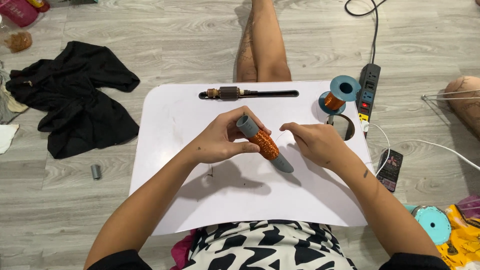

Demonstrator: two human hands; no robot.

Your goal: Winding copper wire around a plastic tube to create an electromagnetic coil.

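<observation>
Head view: copper-wound grey tube (263,143) between left hand (220,141) fingers (245,148).

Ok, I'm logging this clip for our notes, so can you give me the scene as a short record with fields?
Left hand: grips grey plastic tube wound with copper-orange wire
Right hand: pinches a thin wire strand beside the tube
Surface: white lap table
On table: teal spool of copper wire; small motor armature in the top slot
On floor: black power strip, black cloth, phone
</observation>
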